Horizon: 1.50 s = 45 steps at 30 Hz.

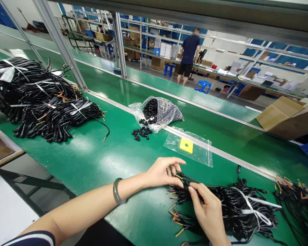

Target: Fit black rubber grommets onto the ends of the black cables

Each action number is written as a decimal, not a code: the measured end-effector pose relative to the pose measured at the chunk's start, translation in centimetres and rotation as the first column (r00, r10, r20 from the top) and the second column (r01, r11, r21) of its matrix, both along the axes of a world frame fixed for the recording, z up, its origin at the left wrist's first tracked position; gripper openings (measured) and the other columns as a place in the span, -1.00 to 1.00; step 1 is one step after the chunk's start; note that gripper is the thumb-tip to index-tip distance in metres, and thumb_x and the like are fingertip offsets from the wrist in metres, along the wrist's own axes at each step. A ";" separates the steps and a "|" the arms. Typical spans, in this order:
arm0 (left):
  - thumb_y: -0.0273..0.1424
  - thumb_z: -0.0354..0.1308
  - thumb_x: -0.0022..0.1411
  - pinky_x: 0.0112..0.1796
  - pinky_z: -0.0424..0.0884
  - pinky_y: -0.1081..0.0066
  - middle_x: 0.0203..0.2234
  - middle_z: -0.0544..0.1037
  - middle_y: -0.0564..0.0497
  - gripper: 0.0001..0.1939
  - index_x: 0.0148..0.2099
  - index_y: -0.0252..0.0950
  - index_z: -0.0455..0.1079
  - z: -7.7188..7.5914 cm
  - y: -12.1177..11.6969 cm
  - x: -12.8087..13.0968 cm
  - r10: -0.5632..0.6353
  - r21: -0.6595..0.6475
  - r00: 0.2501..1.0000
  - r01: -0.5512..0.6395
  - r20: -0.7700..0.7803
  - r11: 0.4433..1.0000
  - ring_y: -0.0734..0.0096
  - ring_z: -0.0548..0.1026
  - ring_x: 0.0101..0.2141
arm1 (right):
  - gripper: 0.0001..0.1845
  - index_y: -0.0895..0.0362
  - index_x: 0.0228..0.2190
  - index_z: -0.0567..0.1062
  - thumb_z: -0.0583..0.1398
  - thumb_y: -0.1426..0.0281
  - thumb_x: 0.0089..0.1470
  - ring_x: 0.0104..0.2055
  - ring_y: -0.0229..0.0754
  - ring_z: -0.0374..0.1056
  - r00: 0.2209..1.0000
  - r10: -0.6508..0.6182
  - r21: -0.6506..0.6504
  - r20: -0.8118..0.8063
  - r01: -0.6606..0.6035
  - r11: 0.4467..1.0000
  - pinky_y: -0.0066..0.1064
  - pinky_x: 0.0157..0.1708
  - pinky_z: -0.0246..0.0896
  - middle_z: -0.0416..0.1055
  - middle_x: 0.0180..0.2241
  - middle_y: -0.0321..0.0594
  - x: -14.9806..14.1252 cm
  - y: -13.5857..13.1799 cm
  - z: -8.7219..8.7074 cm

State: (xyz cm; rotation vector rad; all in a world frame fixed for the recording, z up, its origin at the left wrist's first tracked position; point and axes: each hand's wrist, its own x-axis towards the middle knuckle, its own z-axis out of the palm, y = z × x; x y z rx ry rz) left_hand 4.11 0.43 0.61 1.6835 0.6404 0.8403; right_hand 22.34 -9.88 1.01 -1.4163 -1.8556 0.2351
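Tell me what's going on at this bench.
A person is working on black cables by hand. The right hand has its fingers on a black cable end in front of a tied bundle; the left hand is right beside it. Farther back, small black parts spill from a plastic bag, and more bundled cables lie to the left.

A green tabletop [92,171] carries black cable bundles [77,109], plastic bags [169,112] and loose black caps [141,133].

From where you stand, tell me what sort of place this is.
Probably an assembly workshop: bundled black cables, a clear plastic bag of small black parts, and long green workbenches.
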 end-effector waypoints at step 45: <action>-0.62 -0.04 0.18 -0.17 0.45 0.24 -0.19 0.44 -0.26 -0.74 -0.18 -0.48 0.45 3.1 7.0 -7.4 0.658 0.595 0.280 -0.283 -0.699 0.752 0.10 0.51 -0.20 | -0.84 0.11 -0.13 0.32 0.02 0.39 0.27 -0.25 -0.37 0.39 0.934 0.212 -0.055 0.289 -0.205 0.977 -0.67 -0.27 0.29 0.39 -0.26 -0.24 2.5 -1.4 2.9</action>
